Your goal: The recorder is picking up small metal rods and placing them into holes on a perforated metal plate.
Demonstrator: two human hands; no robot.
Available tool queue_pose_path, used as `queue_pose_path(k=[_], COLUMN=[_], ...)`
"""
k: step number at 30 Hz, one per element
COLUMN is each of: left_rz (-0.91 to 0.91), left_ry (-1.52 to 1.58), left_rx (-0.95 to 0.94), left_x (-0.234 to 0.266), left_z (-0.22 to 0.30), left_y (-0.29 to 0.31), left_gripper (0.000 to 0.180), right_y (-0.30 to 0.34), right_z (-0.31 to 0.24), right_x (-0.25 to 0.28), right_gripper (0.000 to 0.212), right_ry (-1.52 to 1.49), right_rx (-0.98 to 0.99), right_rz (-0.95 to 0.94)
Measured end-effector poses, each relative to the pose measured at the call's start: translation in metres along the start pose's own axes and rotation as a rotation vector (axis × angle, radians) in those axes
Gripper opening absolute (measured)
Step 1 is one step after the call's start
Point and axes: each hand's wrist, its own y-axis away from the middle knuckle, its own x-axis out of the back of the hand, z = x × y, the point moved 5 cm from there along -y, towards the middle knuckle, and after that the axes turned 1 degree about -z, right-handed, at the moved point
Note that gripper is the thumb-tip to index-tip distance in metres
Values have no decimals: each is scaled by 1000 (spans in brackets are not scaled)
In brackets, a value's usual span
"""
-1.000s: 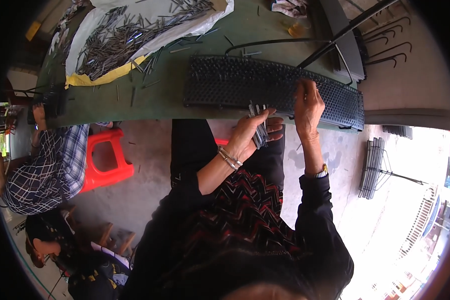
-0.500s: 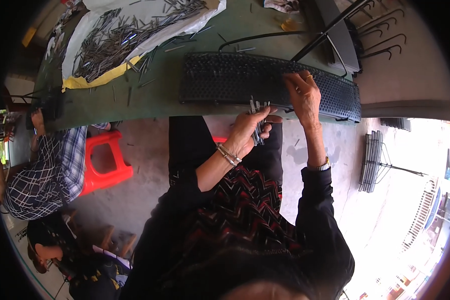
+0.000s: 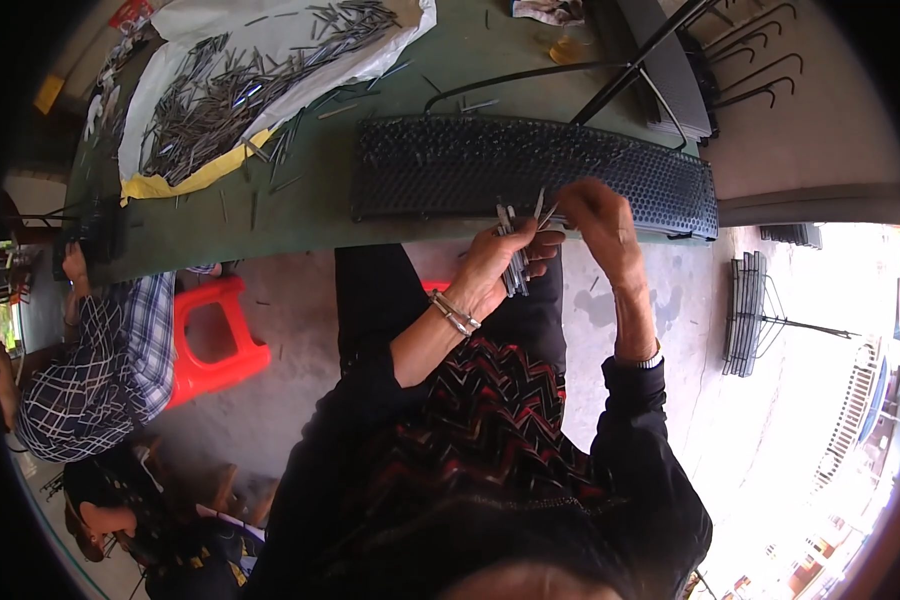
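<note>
Both of my hands meet just below the long black perforated plastic grid (image 3: 450, 165) lying on the green table (image 3: 300, 215). My left hand (image 3: 495, 265) is clenched around a bundle of thin grey metal pins (image 3: 515, 262). My right hand (image 3: 600, 225), which half a second ago rested up on the grid, has dropped back to the bundle and pinches one pin (image 3: 545, 213) at its tip. More loose grey pins (image 3: 230, 90) lie heaped on white sheeting, well apart.
</note>
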Motion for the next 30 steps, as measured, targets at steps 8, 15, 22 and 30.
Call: queue_pose_path(k=[8, 15, 22, 30], left_rz=[49, 46, 59, 37], left_ry=[63, 15, 115, 280], left_rx=[75, 92, 26, 0], left_x=[4, 5, 14, 33], left_z=[-10, -8, -5, 6], left_y=[-9, -1, 10, 27], left_gripper=[26, 27, 27, 25], right_y=[-21, -28, -34, 3], right_z=[-9, -2, -6, -26], right_x=[13, -1, -7, -37], right_gripper=[6, 6, 10, 32], right_ry=[380, 468, 661, 805], right_rx=[440, 407, 433, 678], right_rz=[606, 521, 463, 366])
